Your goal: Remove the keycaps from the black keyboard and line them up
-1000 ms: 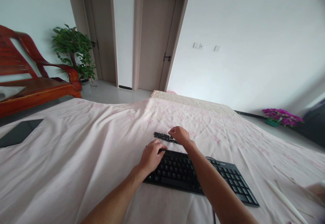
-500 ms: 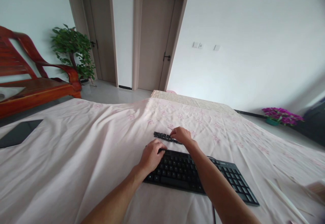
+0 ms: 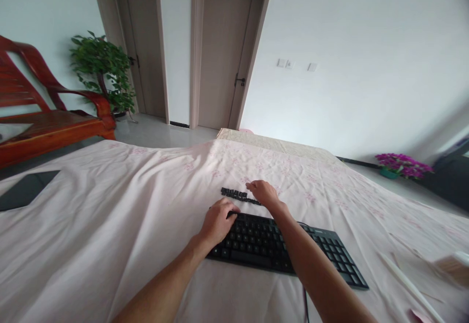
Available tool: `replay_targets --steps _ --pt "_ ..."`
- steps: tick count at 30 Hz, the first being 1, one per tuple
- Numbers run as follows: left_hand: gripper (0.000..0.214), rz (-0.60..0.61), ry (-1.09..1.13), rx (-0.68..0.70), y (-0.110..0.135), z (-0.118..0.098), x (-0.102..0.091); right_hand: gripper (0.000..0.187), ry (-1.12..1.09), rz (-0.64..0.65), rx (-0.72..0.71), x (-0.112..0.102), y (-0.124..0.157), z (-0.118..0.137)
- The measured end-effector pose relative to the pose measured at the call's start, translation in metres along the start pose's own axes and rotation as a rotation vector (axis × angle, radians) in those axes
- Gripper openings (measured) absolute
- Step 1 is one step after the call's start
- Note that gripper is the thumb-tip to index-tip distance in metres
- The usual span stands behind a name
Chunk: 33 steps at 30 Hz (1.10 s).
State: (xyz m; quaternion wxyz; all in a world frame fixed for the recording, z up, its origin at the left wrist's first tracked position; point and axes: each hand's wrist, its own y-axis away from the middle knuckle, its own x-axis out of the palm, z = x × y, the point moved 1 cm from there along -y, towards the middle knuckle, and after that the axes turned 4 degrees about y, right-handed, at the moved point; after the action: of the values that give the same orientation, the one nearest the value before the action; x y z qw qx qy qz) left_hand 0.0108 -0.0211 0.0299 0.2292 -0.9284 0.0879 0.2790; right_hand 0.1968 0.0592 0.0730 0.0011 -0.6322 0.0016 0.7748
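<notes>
Fingers of the left hand (image 3: 217, 223) curl over the far left corner of the black keyboard (image 3: 267, 247), which lies on the pink sheet (image 3: 110, 215); the right hand (image 3: 264, 193) bends onto the row of loose keycaps (image 3: 235, 196) just beyond it, grip impossible to tell

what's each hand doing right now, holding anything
Left hand: curled on the far left corner of the keyboard; grip cannot be told.
Right hand: down on the keycaps; whether it pinches one cannot be told.
</notes>
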Motion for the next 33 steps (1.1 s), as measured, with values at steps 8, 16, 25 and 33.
replay_targets --steps 8,16,25,33 --pt "0.019 -0.013 -0.020 0.022 0.001 0.003 0.002 0.055 -0.230 -0.171 -0.113 -0.032 0.046 -0.005" --pt "0.019 0.008 -0.063 0.035 0.003 0.001 0.002 0.024 -0.733 -0.179 -0.180 -0.010 0.090 -0.008" --pt "0.017 0.041 -0.122 0.074 0.006 -0.005 0.002 0.030 -0.695 -0.194 -0.358 0.008 0.114 -0.001" --pt "0.016 0.077 -0.124 0.161 0.007 -0.007 0.004 0.028 -0.657 -0.172 -0.481 0.017 0.114 0.005"
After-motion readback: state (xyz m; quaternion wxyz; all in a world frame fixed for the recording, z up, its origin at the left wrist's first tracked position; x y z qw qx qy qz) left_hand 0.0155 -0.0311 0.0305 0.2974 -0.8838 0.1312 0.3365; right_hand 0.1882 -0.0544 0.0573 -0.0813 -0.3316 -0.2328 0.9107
